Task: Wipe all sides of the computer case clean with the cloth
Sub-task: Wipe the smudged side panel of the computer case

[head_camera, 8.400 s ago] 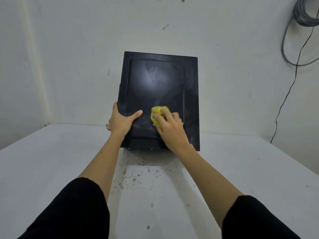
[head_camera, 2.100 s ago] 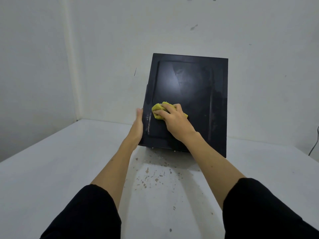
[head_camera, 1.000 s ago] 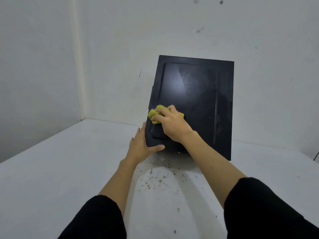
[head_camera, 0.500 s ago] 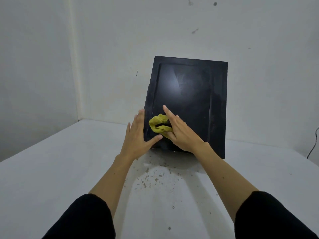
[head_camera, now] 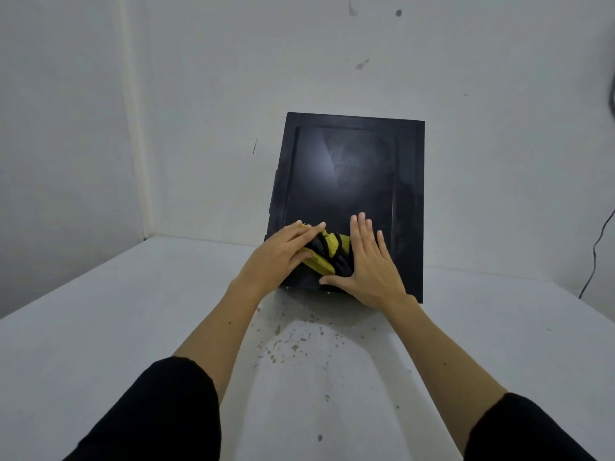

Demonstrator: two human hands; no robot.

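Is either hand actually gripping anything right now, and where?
Neither grips: left hand presses flat on the yellow cloth's left part; right hand lies flat beside it.

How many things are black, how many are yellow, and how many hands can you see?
Black: 1, the computer case
Yellow: 1, the cloth, with dark patches
Hands: 2, the left hand and the right hand
Total: 4

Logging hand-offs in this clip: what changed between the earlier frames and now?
The right hand let go of the cloth and now lies flat beside it. The left hand left the computer case edge and presses the cloth. The case stays upright on the table.
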